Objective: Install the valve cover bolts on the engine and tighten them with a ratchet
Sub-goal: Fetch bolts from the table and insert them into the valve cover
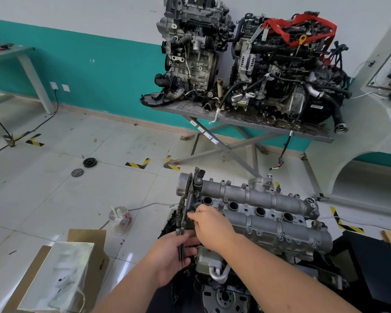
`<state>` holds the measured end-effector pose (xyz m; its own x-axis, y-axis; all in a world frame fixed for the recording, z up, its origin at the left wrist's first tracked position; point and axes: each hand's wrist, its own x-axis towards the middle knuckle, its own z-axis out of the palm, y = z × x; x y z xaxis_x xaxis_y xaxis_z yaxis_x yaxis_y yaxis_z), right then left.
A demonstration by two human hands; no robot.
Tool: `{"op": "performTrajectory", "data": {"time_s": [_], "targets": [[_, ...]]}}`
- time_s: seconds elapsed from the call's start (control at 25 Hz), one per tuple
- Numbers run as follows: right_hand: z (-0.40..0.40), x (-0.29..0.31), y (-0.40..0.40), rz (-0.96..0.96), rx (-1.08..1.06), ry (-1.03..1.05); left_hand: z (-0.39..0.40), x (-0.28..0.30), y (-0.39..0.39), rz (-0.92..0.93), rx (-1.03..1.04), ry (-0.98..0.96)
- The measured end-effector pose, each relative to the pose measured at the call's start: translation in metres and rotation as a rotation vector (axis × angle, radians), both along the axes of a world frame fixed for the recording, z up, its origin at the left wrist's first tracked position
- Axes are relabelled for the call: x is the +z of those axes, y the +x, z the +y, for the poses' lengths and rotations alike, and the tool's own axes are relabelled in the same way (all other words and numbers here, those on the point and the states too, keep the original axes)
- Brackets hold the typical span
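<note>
The engine stands low in the middle of the head view, its grey valve cover (264, 204) on top with several round plug holes. A chain sprocket (184, 184) sits at its left end. My left hand (174, 256) grips a small bundle of dark long bolts (181, 247) beside the engine's left end. My right hand (212, 227) reaches over the cover's near left corner, fingertips pinched together at the cover's edge. What it pinches is hidden. No ratchet shows.
A cardboard box (86, 258) with a white foam block lies on the floor at lower left. A plastic bag (120, 219) and two round parts (89, 163) lie on the tiles. Two other engines (246, 59) stand on a folding table behind.
</note>
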<state>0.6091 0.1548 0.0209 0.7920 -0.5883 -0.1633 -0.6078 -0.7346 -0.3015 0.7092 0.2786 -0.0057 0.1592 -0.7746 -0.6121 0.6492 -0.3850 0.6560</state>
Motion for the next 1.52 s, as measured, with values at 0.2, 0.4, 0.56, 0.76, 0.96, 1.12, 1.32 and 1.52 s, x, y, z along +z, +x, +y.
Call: {"op": "performTrajectory", "data": {"time_s": [0.2,0.4,0.56,0.76,0.96,1.12,1.32,1.52], "targets": [[0.007,0.009,-0.002,0.085,0.033,-0.004,-0.004,0.005,-0.003,0.023,-0.015,-0.048],[0.015,0.004,-0.023,-0.204,-0.136,0.046,-0.002,0.001,0.001,0.032,-0.063,-0.059],[0.024,0.000,-0.039,-0.433,-0.390,0.289,-0.004,0.001,-0.004,0.058,-0.164,-0.073],[0.023,0.012,-0.053,-0.441,-0.381,0.515,-0.023,0.008,-0.024,0.045,-0.305,-0.121],[-0.001,0.026,-0.091,-0.456,-0.391,0.494,-0.046,0.019,-0.057,0.036,-0.339,-0.142],[-0.019,0.027,-0.121,-0.502,-0.466,0.526,-0.062,0.029,-0.090,0.011,-0.326,-0.132],[-0.053,0.030,-0.156,-0.469,-0.329,0.457,-0.080,0.040,-0.125,0.022,-0.295,-0.113],[-0.075,0.036,-0.177,-0.490,-0.256,0.437,-0.093,0.037,-0.148,0.003,-0.242,-0.080]]}}
